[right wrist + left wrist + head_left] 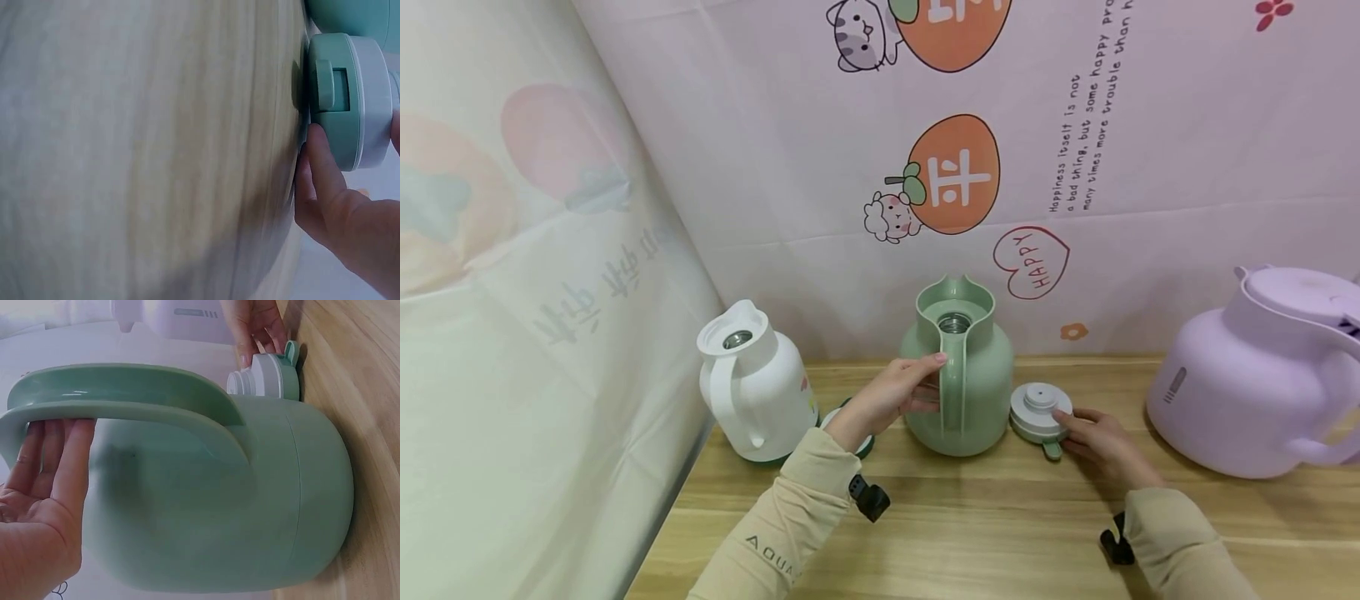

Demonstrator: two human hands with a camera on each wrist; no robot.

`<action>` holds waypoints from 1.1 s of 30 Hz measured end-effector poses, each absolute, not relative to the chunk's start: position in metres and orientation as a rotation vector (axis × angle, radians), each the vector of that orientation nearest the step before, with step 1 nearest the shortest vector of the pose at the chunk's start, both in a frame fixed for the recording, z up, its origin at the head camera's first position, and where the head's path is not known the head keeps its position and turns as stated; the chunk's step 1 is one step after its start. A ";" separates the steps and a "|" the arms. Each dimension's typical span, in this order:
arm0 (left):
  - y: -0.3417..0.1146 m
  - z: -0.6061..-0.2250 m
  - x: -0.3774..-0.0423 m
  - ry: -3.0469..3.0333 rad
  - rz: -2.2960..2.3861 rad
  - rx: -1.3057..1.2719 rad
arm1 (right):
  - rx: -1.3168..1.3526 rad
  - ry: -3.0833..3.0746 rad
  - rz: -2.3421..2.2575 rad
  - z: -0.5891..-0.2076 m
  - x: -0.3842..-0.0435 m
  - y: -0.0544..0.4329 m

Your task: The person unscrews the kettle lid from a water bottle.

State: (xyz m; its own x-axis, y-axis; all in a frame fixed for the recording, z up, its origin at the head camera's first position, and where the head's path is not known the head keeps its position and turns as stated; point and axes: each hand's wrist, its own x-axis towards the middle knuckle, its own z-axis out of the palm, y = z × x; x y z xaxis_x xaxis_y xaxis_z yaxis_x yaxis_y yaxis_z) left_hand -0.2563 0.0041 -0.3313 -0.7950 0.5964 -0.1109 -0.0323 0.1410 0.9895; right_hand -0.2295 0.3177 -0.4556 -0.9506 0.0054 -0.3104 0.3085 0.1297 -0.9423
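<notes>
Left grip [887, 396]: we hold the upright green jug [988, 400] by its handle [953, 387], fingers through the loop.
Right grip [1103, 440]: we pinch the upturned lid [1030, 414], thumb on top.
Lid: on the table [970, 525], just right of the green jug.
White jug [782, 387]: left of the green jug.
Purple jug [1232, 392]: well right of the green jug.

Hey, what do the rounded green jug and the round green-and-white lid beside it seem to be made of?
The rounded green jug looks like moulded plastic, glossy on the handle, which shows bright highlights, with a thin seam. The green-and-white lid is probably plastic too, smooth and satin, with crisp moulded edges.
</notes>
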 end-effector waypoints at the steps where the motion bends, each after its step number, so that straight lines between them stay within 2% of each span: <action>1: 0.004 -0.331 -0.256 1.935 1.701 0.544 | 0.311 2.179 -1.897 -0.455 -0.229 0.318; 33: 0.004 -0.332 -0.244 1.940 1.825 0.491 | 0.379 2.313 -1.770 -0.451 -0.228 0.313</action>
State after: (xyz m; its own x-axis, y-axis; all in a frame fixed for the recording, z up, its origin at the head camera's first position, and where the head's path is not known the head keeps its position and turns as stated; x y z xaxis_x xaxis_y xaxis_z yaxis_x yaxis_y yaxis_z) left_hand -0.2438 0.0038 -0.3319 -0.8450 0.5305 -0.0672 -0.0348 0.0709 0.9969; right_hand -0.2276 0.3133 -0.4514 -0.9463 0.0786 -0.3137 0.3233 0.2481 -0.9132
